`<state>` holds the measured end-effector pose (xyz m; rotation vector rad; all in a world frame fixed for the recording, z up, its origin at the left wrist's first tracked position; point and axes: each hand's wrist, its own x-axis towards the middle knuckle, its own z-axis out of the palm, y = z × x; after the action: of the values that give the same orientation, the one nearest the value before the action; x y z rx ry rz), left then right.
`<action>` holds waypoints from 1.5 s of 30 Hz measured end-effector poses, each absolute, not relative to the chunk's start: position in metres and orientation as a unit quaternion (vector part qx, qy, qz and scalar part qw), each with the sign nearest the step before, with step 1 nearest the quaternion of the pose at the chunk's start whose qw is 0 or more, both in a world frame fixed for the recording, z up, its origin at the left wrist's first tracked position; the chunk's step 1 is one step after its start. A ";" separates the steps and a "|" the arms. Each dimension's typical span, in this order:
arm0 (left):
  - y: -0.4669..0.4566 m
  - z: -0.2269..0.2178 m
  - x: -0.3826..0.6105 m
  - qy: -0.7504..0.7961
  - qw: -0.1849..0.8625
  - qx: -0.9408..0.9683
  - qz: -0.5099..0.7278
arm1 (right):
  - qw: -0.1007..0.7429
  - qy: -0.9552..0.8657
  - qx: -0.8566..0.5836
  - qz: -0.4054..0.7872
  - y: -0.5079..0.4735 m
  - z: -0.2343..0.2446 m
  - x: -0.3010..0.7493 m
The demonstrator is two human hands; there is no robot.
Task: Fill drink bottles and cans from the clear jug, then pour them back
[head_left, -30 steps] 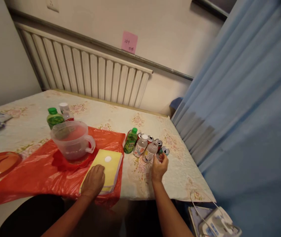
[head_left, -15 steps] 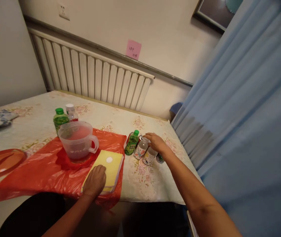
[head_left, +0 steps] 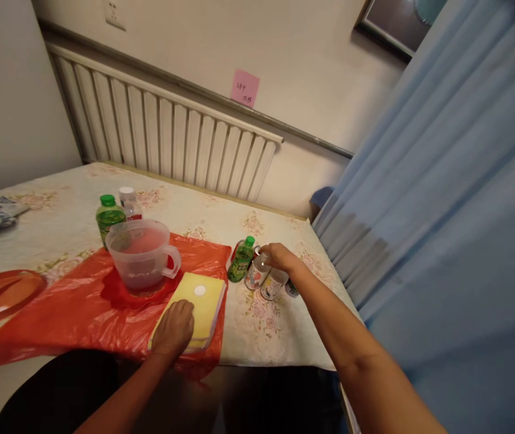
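Observation:
My left hand (head_left: pixel 175 328) lies on the lower left of a yellow notebook (head_left: pixel 203 307), its fingers loosely bent over the cover and grasping nothing visible. On the right side of the table, my right hand (head_left: pixel 278 257) has its fingers closed around the top of a clear bottle (head_left: pixel 255 275) with a printed label, which stands upright. Close against it are a green drink bottle (head_left: pixel 241 260) to the left and a second clear container (head_left: pixel 274 284) to the right. Another small container (head_left: pixel 292 289) is partly hidden by my right forearm.
A clear plastic jug (head_left: pixel 137 259) stands on a red plastic bag (head_left: pixel 76 307), beside a red dish. Behind it are a green bottle (head_left: pixel 109 218) and a white-capped bottle (head_left: pixel 129 204). An orange-red lid (head_left: pixel 2 295) lies left. A blue curtain (head_left: pixel 456 181) hangs right of the table.
My right hand has lowered slightly, and its fingers have closed in on the clear bottle's top. My left hand stays on the notebook. The view has shifted a little.

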<state>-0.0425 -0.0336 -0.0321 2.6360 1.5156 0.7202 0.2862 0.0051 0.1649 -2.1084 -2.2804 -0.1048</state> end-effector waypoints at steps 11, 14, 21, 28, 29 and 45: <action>-0.035 -0.031 -0.042 0.484 0.007 0.843 0.233 | -0.023 -0.743 -0.668 -0.028 0.011 0.161 0.285; -0.034 -0.031 -0.042 0.484 0.004 0.843 0.233 | -0.024 -0.736 -0.676 -0.027 0.011 0.161 0.283; -0.035 -0.030 -0.042 0.483 -0.005 0.844 0.234 | -0.018 -0.728 -0.684 -0.029 0.008 0.161 0.280; -0.034 -0.032 -0.041 0.482 -0.002 0.844 0.235 | -0.017 -0.721 -0.693 -0.019 0.007 0.164 0.281; -0.034 -0.032 -0.041 0.482 -0.002 0.844 0.236 | -0.016 -0.720 -0.694 -0.017 0.008 0.164 0.281; -0.034 -0.030 -0.041 0.484 -0.014 0.846 0.223 | 0.039 -0.698 -0.715 -0.013 -0.016 0.183 0.304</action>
<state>-0.0415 -0.0345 -0.0301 2.6808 1.5354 0.7068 0.3035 -0.0156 0.1829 -2.1906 -2.1412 -0.0391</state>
